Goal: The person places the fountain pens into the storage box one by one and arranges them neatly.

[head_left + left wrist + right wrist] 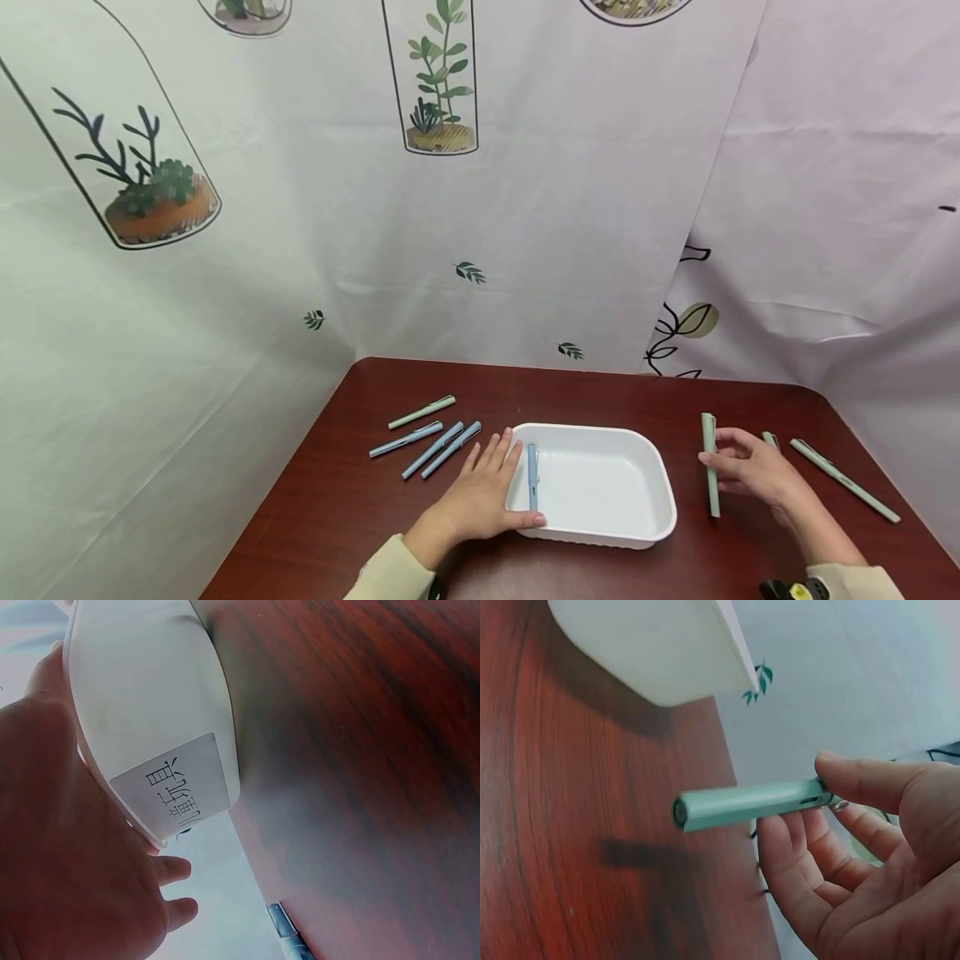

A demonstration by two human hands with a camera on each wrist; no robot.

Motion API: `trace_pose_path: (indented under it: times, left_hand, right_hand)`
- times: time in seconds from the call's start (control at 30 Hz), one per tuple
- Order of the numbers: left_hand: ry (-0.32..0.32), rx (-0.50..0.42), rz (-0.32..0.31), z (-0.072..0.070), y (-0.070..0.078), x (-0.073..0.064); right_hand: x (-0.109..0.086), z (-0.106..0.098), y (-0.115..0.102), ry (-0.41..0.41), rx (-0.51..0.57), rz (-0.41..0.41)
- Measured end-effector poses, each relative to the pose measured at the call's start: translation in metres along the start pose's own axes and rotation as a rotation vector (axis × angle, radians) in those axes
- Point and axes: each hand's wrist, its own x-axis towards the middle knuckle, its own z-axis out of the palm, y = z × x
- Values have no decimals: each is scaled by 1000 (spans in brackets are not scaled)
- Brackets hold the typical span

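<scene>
My left hand (480,496) rests on the left rim of a white plastic tray (600,533), fingers spread and thumb on the near edge. One blue pen (532,477) lies inside the tray near its left wall. In the left wrist view, the tray's side bears a label (176,787) with dark characters. To the right of the tray, my right hand (757,471) pinches a pale green pen (710,467) between thumb and fingers. The right wrist view shows this pen (742,805) held above the table, its shadow below.
Left of the tray lie a green pen (422,412) and several blue pens (432,451). Beyond the right hand are another green pen (843,481) and a partly hidden one (770,439). The dark red table (315,500) meets a printed curtain (525,250) behind.
</scene>
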Motion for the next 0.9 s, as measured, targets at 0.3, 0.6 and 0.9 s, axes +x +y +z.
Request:
trace_pose_path:
  times: [0.3, 0.6, 0.9]
  left_hand:
    - [3, 5, 0, 0, -1, 1]
    - [6, 7, 2, 1, -1, 1]
    - [7, 7, 8, 2, -1, 1]
  right_hand:
    - [-5, 11, -13, 31, 9, -50]
    - [-12, 29, -27, 38, 37, -50]
    - [-14, 50, -34, 37, 103, -77]
